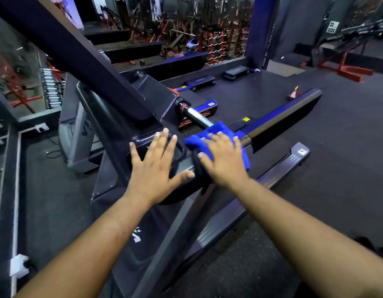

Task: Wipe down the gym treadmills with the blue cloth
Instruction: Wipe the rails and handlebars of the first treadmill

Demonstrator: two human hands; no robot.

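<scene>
Right hand: your right hand (pixel 223 157) presses the blue cloth (pixel 209 136) flat on the treadmill handrail (pixel 280 117), grip released.
Left hand: your left hand (pixel 156 162) rests spread on the treadmill console (pixel 143 138), grip released.

Both my arms extended forward. My left hand (pixel 156 166) flat, fingers spread; my right hand (pixel 223 160) flat, palm down.

Dim bluish light, wide-angle edge distortion
</scene>
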